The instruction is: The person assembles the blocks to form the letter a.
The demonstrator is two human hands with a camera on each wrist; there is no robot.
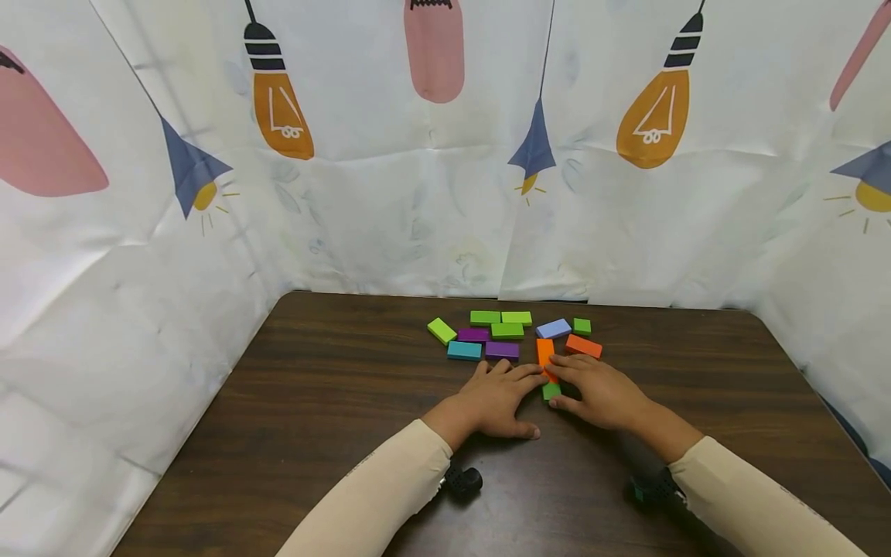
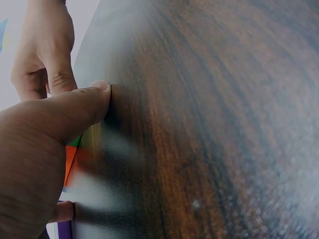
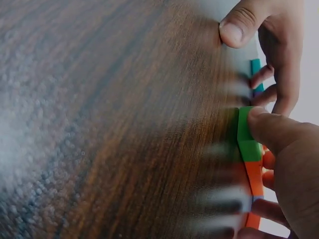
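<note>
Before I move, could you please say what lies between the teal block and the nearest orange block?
The head view shows a purple block, then bare table before the orange block.

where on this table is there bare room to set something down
On the dark brown wood-grain table, room lies between its left edge and the bare left hand, and between the bare right hand and the right edge. Crowded: the far middle, where small coloured rectangular blocks cluster, reaching between the hands.
</note>
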